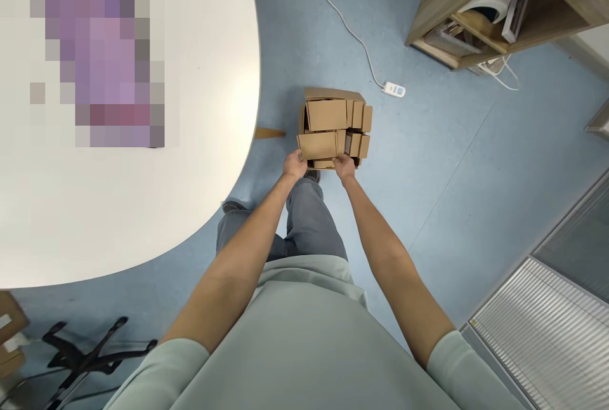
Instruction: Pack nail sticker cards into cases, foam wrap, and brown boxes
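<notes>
Pale green shirt (304, 340) cloth sits closest to the camera, on the near side of the cardboard carton (333, 94), with grey trousers (316, 223) between the two. Both of the person's arms stretch to the carton, which is low in front of the legs; whether it rests on the blue floor (457, 124) or is lifted off it, I cannot tell. The left hand (295, 165) has its grip closed on the carton's near left corner, and the right hand (345, 167) has its grip closed on the near edge, towards the right, thumb on top; the undersides of both are hidden. Small brown boxes (327, 115) crowd the carton, some poking past its right side. Part of a dark shoe (312, 175) shows just below the carton's near edge. To the carton's left spreads a round-edged white worktop (209, 143), bearing a blurred purple patch (107, 48), with a wooden leg (270, 133) near the carton. Beyond the carton to the right lie a white cable (343, 21) and its small white end piece (394, 89); farther that way stands a wooden cabinet (428, 7).
</notes>
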Demonstrator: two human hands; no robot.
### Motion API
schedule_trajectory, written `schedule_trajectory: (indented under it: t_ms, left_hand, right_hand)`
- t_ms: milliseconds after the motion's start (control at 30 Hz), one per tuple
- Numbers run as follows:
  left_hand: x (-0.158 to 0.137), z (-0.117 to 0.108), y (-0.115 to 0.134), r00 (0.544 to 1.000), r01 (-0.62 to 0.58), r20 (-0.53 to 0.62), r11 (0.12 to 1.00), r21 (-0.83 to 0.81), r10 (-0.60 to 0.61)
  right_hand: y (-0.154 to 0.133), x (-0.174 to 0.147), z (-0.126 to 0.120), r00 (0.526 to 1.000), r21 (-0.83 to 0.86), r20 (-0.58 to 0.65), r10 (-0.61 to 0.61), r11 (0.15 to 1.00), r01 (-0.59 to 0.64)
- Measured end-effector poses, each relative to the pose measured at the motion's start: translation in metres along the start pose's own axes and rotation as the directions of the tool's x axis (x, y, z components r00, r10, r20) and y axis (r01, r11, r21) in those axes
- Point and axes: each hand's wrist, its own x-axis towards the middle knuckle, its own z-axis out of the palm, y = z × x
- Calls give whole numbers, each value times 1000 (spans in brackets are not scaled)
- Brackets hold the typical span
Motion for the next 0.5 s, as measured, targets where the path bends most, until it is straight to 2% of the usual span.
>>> schedule_trajectory:
  t_ms: [100, 233, 367, 500]
  left_hand:
    - [-27, -9, 8, 999, 23, 22, 1000, 12, -24]
    - [-89, -36, 18, 997, -29, 73, 1000, 3, 29]
    - [-163, -77, 32, 986, -83, 142, 997, -6, 83]
    - [-236, -134, 48, 952, -171, 249, 984, -46, 177]
  right_hand:
    - [-22, -30, -4, 984, -21, -59, 167, 985, -169]
    - [-55, -94, -16, 970, -3, -90, 227, 974, -228]
    - [-93, -168, -28, 973, 41, -93, 209, 978, -206]
    - [-135, -241, -33, 989, 90, -96, 112, 991, -103]
